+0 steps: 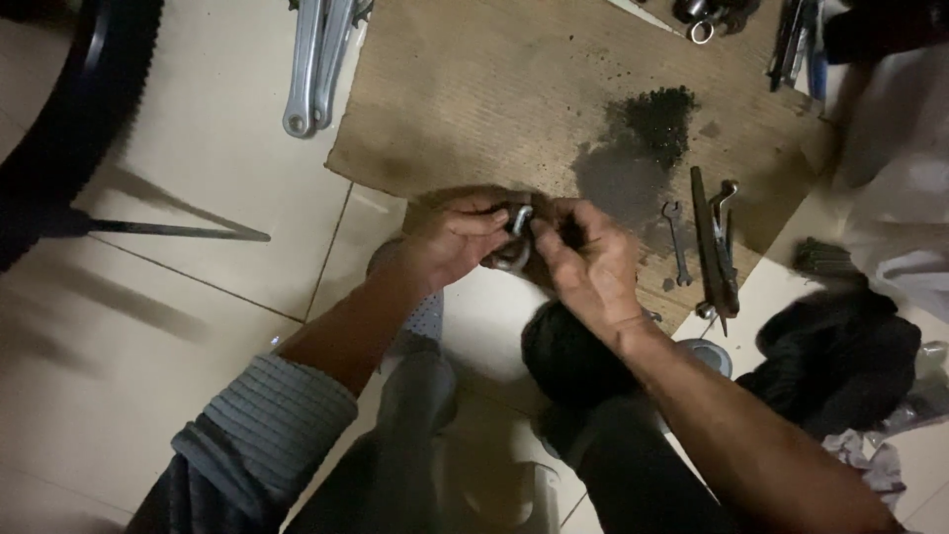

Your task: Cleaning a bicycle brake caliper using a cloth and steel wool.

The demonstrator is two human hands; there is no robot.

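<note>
— What can't we make out?
— The metal part [518, 222]; fingers mostly hide it, perhaps a ring.
— Our hands?
— Left hand [457, 237] and right hand [583, 259] both pinch it, over the cardboard's [494, 89] near edge.

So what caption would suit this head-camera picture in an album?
Both hands, left hand and right hand, grip a small metal part above grease-stained cardboard.

Cardboard sheet [494, 89] with dark grease stain [643, 138]; small wrench [676, 242] and pliers [716, 247] on it; silver crank arms [318, 64]; bicycle tyre [69, 129]; black rag [840, 361] (crumpled, on tiled floor [198, 178]).
</note>
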